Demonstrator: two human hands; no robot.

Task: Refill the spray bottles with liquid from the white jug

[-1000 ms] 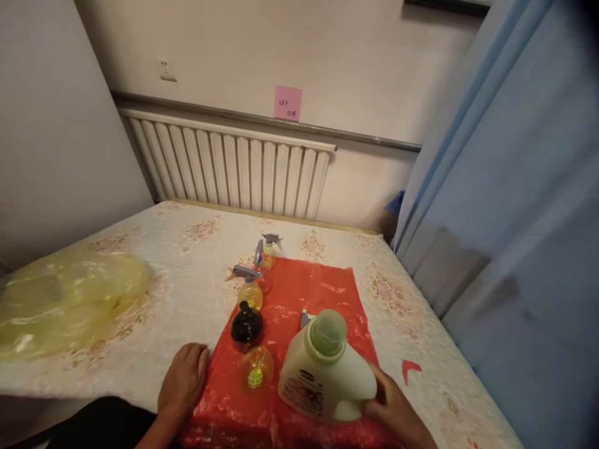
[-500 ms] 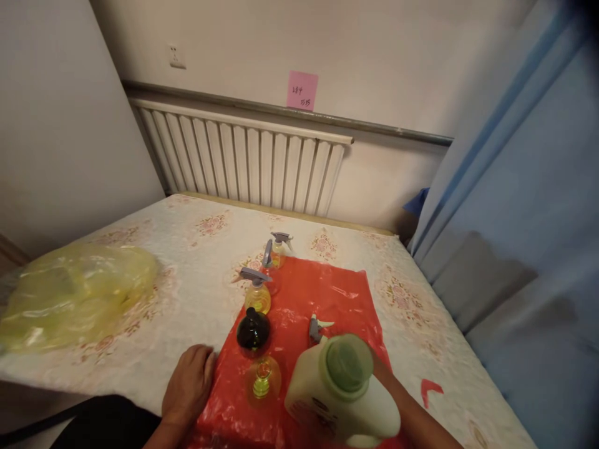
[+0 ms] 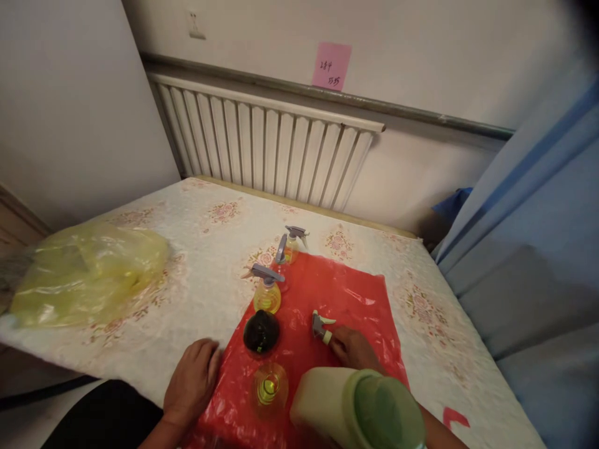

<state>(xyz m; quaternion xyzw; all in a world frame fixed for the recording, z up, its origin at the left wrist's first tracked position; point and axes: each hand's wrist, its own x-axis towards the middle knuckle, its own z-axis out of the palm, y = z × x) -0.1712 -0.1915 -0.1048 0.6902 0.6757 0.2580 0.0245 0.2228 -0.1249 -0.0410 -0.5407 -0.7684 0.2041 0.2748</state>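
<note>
Grey spray head point(image 3: 319, 325), collar point(image 3: 327, 337) at right-hand fingers point(image 3: 340, 338), on red plastic point(image 3: 349, 284)

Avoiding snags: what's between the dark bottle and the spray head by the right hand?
Head view: only bare red plastic lies between dark bottle and spray head.

Yellow plastic bag point(image 3: 88, 274) lying crumpled on left of floral cloth point(image 3: 201, 262). White radiator point(image 3: 271, 143) running along far wall point(image 3: 421, 56), pipe point(image 3: 412, 113) running above it. Pink note point(image 3: 332, 65) with handwriting sticking just above pipe, wall socket point(image 3: 196, 25) sitting farther left. Blue curtain point(image 3: 543, 249) hanging on right. Red bent strip point(image 3: 450, 416) lying on cloth, near right.
</note>
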